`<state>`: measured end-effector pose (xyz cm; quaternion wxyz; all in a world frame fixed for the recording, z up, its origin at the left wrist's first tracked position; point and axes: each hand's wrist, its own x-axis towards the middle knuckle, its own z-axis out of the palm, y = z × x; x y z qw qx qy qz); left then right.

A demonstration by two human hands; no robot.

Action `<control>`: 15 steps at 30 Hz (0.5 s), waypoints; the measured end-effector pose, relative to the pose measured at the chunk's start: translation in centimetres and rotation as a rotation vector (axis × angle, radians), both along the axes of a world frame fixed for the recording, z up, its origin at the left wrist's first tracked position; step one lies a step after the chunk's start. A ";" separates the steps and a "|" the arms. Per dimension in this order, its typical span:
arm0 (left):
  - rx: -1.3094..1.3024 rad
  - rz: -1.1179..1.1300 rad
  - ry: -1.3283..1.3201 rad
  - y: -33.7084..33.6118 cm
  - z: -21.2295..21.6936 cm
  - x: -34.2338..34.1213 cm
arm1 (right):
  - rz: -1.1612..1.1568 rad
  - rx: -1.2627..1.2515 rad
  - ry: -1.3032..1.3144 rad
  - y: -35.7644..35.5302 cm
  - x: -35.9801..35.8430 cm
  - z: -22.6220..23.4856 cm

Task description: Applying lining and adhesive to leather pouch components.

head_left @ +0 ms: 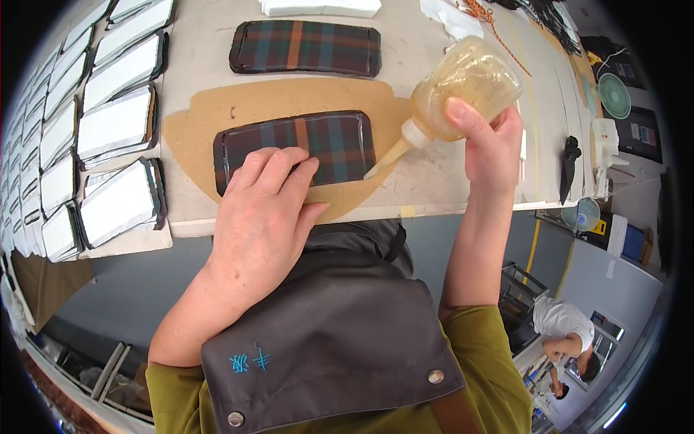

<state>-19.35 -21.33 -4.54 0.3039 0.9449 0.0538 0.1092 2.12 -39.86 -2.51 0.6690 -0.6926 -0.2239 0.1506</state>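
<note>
A dark plaid fabric panel [329,141] lies on a tan card sheet [311,94] near the table's front edge. My left hand [260,210] rests on the panel's left and lower part, palm down and fingers stretched out, covering that corner. In my right hand [491,148] is a clear squeeze bottle [481,69] of yellowish liquid, probably glue, tipped nozzle-down. Its pointed nozzle [390,159] reaches the panel's lower right corner. Shiny lines run along the panel's left and upper edges. Beyond it lies a second plaid panel [303,47].
Stacks of white and dark pieces [116,130] fill the table's left side. White pieces [322,7] and orange cord [477,11] lie at the far side. A black tool [570,166] is near the right edge. Another person [560,322] is at lower right.
</note>
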 end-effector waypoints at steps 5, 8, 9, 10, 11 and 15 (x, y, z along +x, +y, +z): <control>-0.113 0.098 -0.106 1.2 0.4 -0.8 | 0.017 0.156 0.182 -0.6 1.1 -0.7; -0.136 0.238 -0.243 3.1 0.3 -1.9 | -0.016 0.572 0.477 1.2 1.0 0.4; -0.087 0.261 -0.282 4.0 0.1 -2.4 | 0.051 0.518 0.312 2.2 -0.6 1.0; -0.041 0.283 -0.323 4.8 -0.1 -2.9 | 0.117 0.462 0.142 3.0 -2.3 1.3; -0.017 0.304 -0.352 5.3 -0.3 -3.3 | 0.098 0.424 0.049 4.0 -3.8 1.1; -0.035 0.400 -0.343 6.2 -0.5 -5.2 | 0.270 0.279 -0.084 7.2 -6.4 0.9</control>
